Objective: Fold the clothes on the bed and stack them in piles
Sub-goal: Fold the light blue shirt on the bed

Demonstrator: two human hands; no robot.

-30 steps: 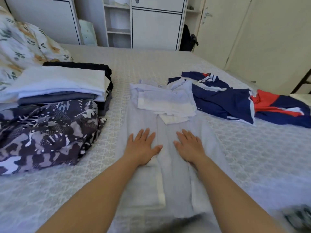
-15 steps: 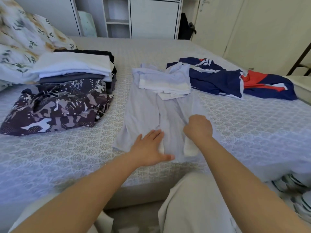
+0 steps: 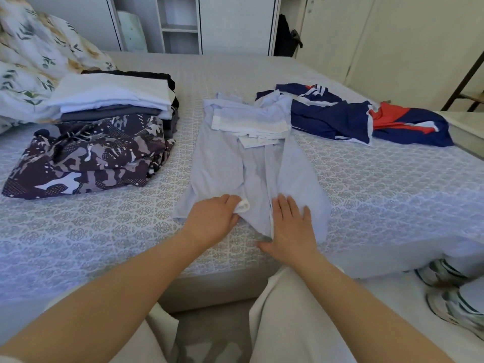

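Note:
A pale blue shirt (image 3: 230, 163) lies lengthwise in the middle of the bed, its sleeves folded across the chest at the far end. My left hand (image 3: 212, 218) pinches a white cuff at the shirt's near hem. My right hand (image 3: 292, 226) lies flat with fingers spread on the right side of the hem. To the left stands a pile of folded clothes (image 3: 110, 100), white on top, with a camouflage-print garment (image 3: 89, 158) in front of it. A navy, red and white garment (image 3: 366, 119) lies unfolded to the right.
The bed (image 3: 104, 231) has a grey patterned cover and its near edge is just below my hands. A floral pillow (image 3: 31, 64) lies at far left. Cupboards (image 3: 235, 22) stand behind the bed. Sneakers (image 3: 453, 292) sit on the floor at right.
My view has pulled back from the bed. My left hand went from flat to pinching the cuff at the hem. My right hand closed into a fist, then flattened again on the hem.

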